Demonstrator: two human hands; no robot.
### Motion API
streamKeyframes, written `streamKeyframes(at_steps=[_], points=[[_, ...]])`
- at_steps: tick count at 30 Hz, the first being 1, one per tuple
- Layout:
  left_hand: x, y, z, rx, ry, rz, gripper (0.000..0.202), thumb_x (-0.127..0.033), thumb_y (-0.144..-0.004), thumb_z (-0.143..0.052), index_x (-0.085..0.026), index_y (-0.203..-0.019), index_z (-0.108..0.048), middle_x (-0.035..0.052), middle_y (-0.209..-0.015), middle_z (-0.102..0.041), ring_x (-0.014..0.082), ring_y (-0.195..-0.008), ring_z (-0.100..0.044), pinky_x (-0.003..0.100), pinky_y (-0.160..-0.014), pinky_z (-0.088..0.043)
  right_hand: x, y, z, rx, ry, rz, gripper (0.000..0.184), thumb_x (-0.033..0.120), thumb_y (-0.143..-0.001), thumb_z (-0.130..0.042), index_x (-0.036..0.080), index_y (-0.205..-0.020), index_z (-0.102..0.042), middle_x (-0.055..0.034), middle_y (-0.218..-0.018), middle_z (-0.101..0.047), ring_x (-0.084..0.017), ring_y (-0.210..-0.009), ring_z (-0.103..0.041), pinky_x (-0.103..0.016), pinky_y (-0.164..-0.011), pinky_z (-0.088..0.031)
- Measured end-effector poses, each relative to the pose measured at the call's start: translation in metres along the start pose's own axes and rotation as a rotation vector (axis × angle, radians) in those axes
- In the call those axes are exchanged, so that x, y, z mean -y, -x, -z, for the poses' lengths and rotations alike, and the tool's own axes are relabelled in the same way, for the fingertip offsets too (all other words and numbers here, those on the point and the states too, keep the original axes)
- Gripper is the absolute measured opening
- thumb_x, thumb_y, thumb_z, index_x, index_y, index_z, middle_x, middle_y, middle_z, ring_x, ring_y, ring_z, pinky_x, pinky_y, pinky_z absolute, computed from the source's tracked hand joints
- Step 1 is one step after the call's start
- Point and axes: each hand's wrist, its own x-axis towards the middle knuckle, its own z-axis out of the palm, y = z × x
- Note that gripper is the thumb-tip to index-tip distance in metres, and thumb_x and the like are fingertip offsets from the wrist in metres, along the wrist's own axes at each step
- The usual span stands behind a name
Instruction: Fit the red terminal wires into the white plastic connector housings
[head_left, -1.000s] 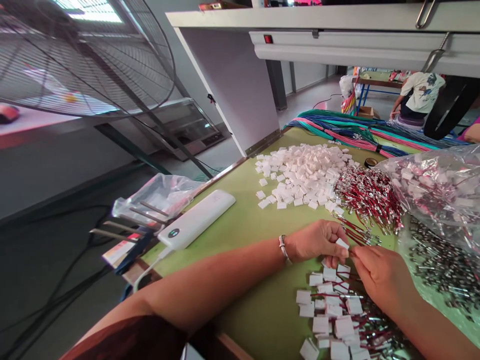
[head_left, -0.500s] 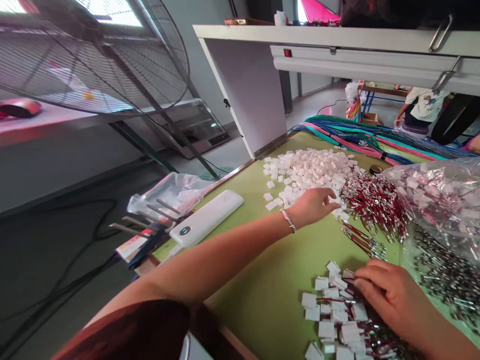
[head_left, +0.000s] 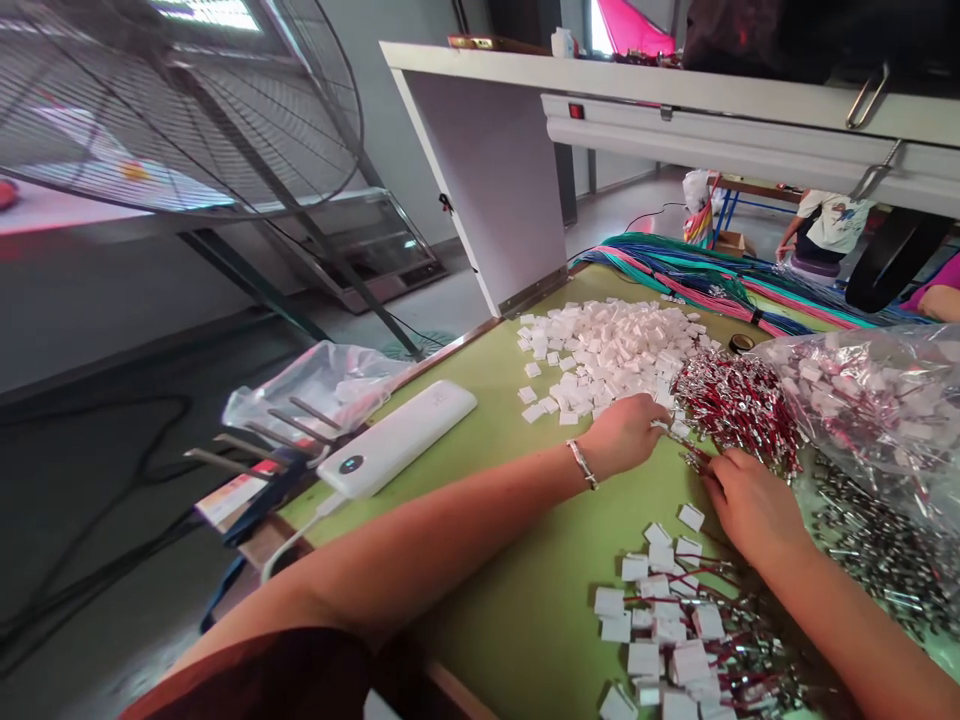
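Observation:
My left hand [head_left: 624,437], with a bracelet at the wrist, is pinched beside the pile of white plastic connector housings [head_left: 615,340]; a small whitish piece, apparently one housing, shows at its fingertips. Close to it, my right hand [head_left: 754,500] has its fingers closed on a short red wire [head_left: 696,457] with metal terminals. Behind that hand lies a heap of similar red wires [head_left: 739,400]. Nearer to me, housings with red wires in them [head_left: 667,625] form a loose pile on the green tabletop [head_left: 517,590].
A white power bank [head_left: 405,435] with a cable lies at the left edge. Bundled coloured cables [head_left: 690,268] run along the back. On the right are a clear plastic bag [head_left: 877,380] and dark metal-ended pieces [head_left: 870,540]. A fan [head_left: 225,120] stands left; people are in the background.
My right hand has left the pile of wired housings and moved away from me to the red wires. My left hand has drawn slightly back from the white housings, its fingers now pinched.

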Motion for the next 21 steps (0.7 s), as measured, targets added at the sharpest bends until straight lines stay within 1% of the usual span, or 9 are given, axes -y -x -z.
streamKeyframes(at_steps=[2,5,7,10,12,14,17,19,21], points=[[0.0,0.005,0.003,-0.021,0.23,0.059,0.024,-0.013,-0.082,-0.051,-0.016,-0.095,-0.071,0.0054,-0.085,-0.068,0.0167,-0.078,-0.063,0.029,-0.075,-0.051,-0.005,0.001,-0.002,-0.039,0.034,0.028,0.019,0.018,-0.091,-0.05,0.017,-0.08,-0.065,-0.0063,-0.082,-0.063,-0.018,-0.076,-0.062,-0.028,-0.058,-0.037],[-0.008,0.014,0.0,0.067,0.519,0.12,0.026,-0.018,-0.087,-0.048,-0.014,-0.104,-0.067,0.0031,-0.072,-0.066,0.0122,-0.063,-0.06,0.024,-0.062,-0.051,-0.016,0.002,-0.002,-0.093,-0.052,0.017,0.018,0.022,-0.091,-0.05,0.019,-0.079,-0.064,-0.004,-0.082,-0.065,-0.016,-0.068,-0.062,-0.028,-0.055,-0.036],[-0.017,0.021,-0.006,0.091,0.552,-0.003,0.022,-0.019,-0.086,-0.052,-0.015,-0.101,-0.068,0.0042,-0.077,-0.067,0.0126,-0.068,-0.061,0.025,-0.066,-0.052,-0.024,0.003,-0.001,-0.118,-0.134,-0.012,0.018,0.024,-0.091,-0.049,0.02,-0.079,-0.062,-0.0036,-0.082,-0.066,-0.016,-0.066,-0.061,-0.028,-0.055,-0.035],[-0.031,0.028,-0.016,0.145,0.51,-0.34,0.017,-0.017,-0.086,-0.055,-0.017,-0.094,-0.07,0.0068,-0.093,-0.069,0.0154,-0.087,-0.062,0.029,-0.082,-0.05,-0.034,0.006,0.003,-0.127,-0.274,-0.05,0.017,0.026,-0.09,-0.047,0.02,-0.081,-0.059,-0.0028,-0.074,-0.068,-0.017,-0.061,-0.06,-0.027,-0.056,-0.036],[-0.036,0.031,-0.021,0.212,0.529,-0.442,0.018,-0.015,-0.086,-0.054,-0.017,-0.094,-0.07,0.0078,-0.095,-0.069,0.0162,-0.09,-0.062,0.03,-0.086,-0.049,-0.036,0.01,0.005,-0.125,-0.379,-0.066,0.016,0.028,-0.09,-0.046,0.021,-0.081,-0.058,-0.0006,-0.066,-0.066,-0.016,-0.055,-0.058,-0.027,-0.054,-0.036],[-0.036,0.032,-0.024,0.274,0.609,-0.359,0.02,-0.013,-0.085,-0.054,-0.016,-0.098,-0.068,0.007,-0.094,-0.068,0.0149,-0.084,-0.063,0.029,-0.079,-0.051,-0.034,0.015,0.007,-0.13,-0.451,-0.068,0.017,0.03,-0.089,-0.045,0.021,-0.08,-0.057,0.0006,-0.063,-0.065,-0.015,-0.052,-0.056,-0.026,-0.052,-0.036],[-0.027,0.03,-0.028,0.32,0.869,-0.041,0.026,-0.014,-0.082,-0.057,-0.016,-0.107,-0.063,0.0021,-0.083,-0.065,0.0107,-0.066,-0.063,0.024,-0.062,-0.051,-0.029,0.022,0.006,-0.16,-0.515,-0.045,0.018,0.03,-0.089,-0.045,0.022,-0.078,-0.057,0.0008,-0.063,-0.065,-0.015,-0.054,-0.057,-0.025,-0.052,-0.038],[-0.019,0.028,-0.03,0.328,1.033,0.113,0.023,-0.015,-0.08,-0.06,-0.013,-0.103,-0.062,-0.0005,-0.072,-0.064,0.0093,-0.06,-0.063,0.022,-0.058,-0.048,-0.026,0.025,0.005,-0.197,-0.554,-0.034,0.019,0.03,-0.088,-0.046,0.022,-0.078,-0.06,0.0002,-0.066,-0.067,-0.015,-0.058,-0.06,-0.025,-0.055,-0.041],[-0.013,0.025,-0.032,0.316,1.134,0.193,0.017,-0.017,-0.079,-0.064,-0.012,-0.094,-0.062,-0.001,-0.064,-0.064,0.0085,-0.057,-0.061,0.021,-0.056,-0.047,-0.025,0.026,0.003,-0.243,-0.605,-0.041,0.019,0.03,-0.089,-0.048,0.022,-0.08,-0.062,-0.0011,-0.073,-0.07,-0.015,-0.063,-0.062,-0.026,-0.06,-0.045]])
